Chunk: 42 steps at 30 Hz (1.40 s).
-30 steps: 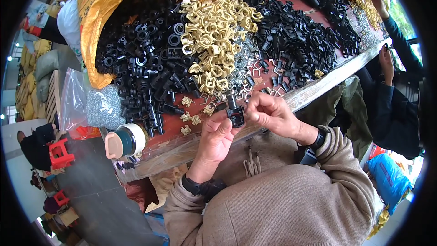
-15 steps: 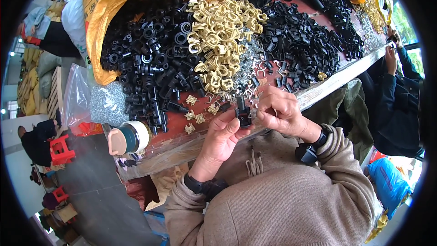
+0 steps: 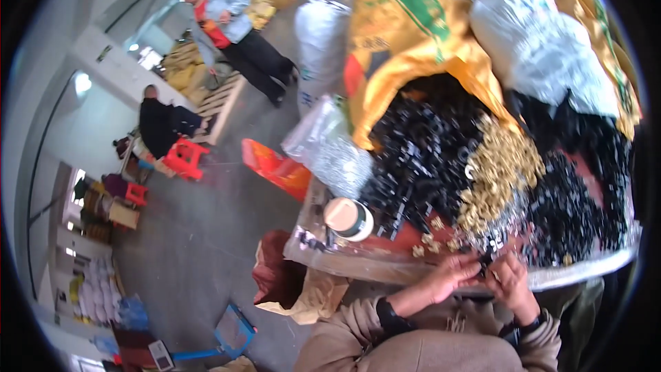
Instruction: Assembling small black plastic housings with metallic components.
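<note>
Ahead and to the left of our fingers lies a heap of black parts. Between our left hand and right hand sits 1 small black part, likely light, stiff, slightly slick, best taken by its sides. Our left fingertips clamp it; the right fingers curl beside it, contact too blurred to tell.

Held part is showing black; fittings are gleaming black; clips are showing dull gold; tabletop is showing red; cup is wearing dark green and white, lid pale pink. I am seeing one orange-yellow sack, green-patterned; one red stool.
</note>
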Each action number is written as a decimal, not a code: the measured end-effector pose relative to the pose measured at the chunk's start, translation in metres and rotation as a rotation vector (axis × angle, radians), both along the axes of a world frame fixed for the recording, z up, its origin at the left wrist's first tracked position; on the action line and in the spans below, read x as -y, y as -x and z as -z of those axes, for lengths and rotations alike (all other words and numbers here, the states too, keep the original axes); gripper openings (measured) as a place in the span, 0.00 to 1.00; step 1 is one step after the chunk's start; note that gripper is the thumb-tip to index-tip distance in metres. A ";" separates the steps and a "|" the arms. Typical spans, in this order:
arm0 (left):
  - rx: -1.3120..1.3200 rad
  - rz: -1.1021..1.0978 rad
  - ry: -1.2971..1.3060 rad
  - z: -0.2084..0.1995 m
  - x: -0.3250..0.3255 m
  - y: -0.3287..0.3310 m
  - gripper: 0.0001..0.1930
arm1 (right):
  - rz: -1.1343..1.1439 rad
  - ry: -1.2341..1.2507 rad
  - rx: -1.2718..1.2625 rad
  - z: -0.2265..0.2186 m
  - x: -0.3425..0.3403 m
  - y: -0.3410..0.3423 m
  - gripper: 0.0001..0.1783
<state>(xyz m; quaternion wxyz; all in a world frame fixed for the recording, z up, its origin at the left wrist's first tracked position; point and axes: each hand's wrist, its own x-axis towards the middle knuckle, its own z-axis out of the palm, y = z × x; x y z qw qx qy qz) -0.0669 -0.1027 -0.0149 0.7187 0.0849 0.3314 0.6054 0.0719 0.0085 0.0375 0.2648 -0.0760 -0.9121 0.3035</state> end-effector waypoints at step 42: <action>-0.120 -0.085 -0.021 -0.017 0.014 0.038 0.14 | 0.294 -0.087 0.354 0.034 -0.034 0.061 0.08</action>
